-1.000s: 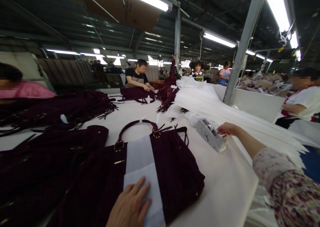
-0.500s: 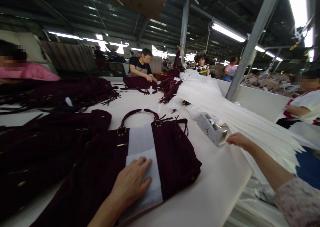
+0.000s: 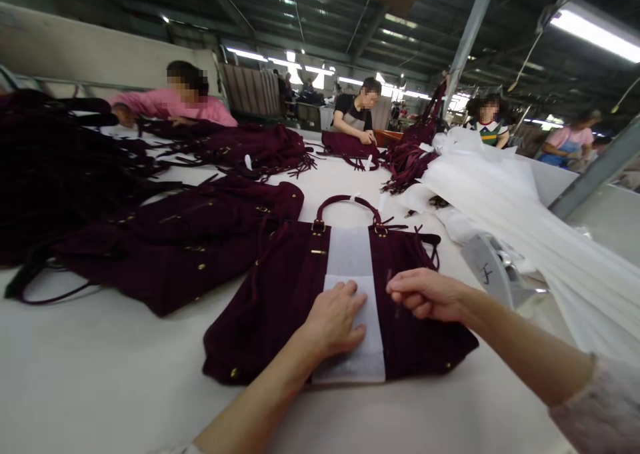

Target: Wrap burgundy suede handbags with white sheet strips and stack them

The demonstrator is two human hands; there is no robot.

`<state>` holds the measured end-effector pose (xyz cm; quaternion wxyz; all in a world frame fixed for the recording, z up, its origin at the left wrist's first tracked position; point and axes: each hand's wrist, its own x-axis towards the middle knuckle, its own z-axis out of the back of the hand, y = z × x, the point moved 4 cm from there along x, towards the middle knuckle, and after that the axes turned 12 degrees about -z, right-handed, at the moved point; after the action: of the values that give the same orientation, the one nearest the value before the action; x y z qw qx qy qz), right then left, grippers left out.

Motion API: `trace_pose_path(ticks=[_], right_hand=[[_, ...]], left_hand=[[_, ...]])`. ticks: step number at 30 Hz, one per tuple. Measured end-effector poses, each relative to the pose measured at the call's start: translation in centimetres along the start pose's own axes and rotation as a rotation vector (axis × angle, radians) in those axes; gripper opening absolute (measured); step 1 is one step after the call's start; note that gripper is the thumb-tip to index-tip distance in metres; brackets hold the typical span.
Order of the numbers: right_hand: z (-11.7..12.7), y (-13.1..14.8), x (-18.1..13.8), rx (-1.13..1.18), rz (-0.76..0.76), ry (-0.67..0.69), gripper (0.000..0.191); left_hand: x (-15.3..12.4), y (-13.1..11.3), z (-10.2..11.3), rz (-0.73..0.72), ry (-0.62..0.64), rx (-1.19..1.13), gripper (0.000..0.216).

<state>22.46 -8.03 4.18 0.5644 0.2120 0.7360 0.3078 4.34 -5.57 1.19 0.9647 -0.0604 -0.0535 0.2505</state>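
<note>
A dark purple suede handbag (image 3: 280,301) lies flat on the white table (image 3: 100,374), handle pointing away from me. A white sheet strip (image 3: 350,254) runs down its middle. My left hand (image 3: 334,319) rests flat on the lower part of that strip, fingers spread. Just to its right, my right hand (image 3: 425,294) hovers over the bag's right panel with fingers pinched together; a thin clear strip seems to hang from them, too faint to name.
A grey tape dispenser (image 3: 493,267) sits right of the bag beside a long stack of white sheets (image 3: 505,201). More purple bags (image 3: 185,241) lie at left and farther back. Several other people work along the far side of the table.
My right hand left the tape dispenser and came over to the bag beside my left hand. My view turned left and down, while the left hand stayed on the white strip.
</note>
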Motion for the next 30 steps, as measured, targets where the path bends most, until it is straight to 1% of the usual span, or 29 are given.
trace_pose_path(ticks=[1, 3, 5, 7, 9, 13, 15, 19, 25, 27, 30], right_hand=[[-0.9, 0.0, 2.4, -0.022, -0.001, -0.038, 0.022], [-1.1, -0.2, 6.3, -0.081, 0.040, -0.166, 0.020], [-0.3, -0.4, 8.7, -0.123, 0.095, -0.271, 0.017], [0.7, -0.5, 9.9, -0.136, 0.132, -0.315, 0.016], [1.3, -0.4, 10.4, -0.148, 0.162, -0.334, 0.016], [1.5, -0.5, 10.7, -0.169, 0.210, -0.328, 0.021], [1.4, -0.6, 10.9, -0.171, 0.233, -0.318, 0.023], [1.5, -0.9, 11.0, -0.166, 0.243, -0.316, 0.025], [1.4, -0.8, 11.0, -0.185, 0.290, -0.337, 0.026], [1.4, -0.5, 11.0, -0.232, 0.372, -0.376, 0.025], [1.6, 0.0, 11.0, -0.374, 0.569, -0.528, 0.021]], left_hand=[[-0.1, 0.0, 0.0, -0.008, -0.006, -0.006, 0.040], [-0.3, 0.0, -0.2, -0.013, -0.013, -0.017, 0.041], [-0.5, 0.0, -0.5, -0.003, -0.018, -0.018, 0.041], [-0.6, 0.0, -0.8, 0.007, -0.017, -0.017, 0.038], [-0.6, 0.0, -1.1, 0.009, -0.018, -0.027, 0.038], [-0.4, -0.1, -1.3, 0.008, -0.023, -0.051, 0.059], [-0.2, -0.2, -1.2, 0.010, 0.001, -0.038, 0.064], [0.1, -0.4, -1.0, 0.019, 0.031, -0.003, 0.058], [0.4, -0.4, -1.0, 0.016, -0.002, 0.001, 0.051], [0.4, -0.4, -1.1, 0.015, -0.012, 0.010, 0.049], [0.3, -0.4, -1.3, 0.016, -0.021, 0.013, 0.047]])
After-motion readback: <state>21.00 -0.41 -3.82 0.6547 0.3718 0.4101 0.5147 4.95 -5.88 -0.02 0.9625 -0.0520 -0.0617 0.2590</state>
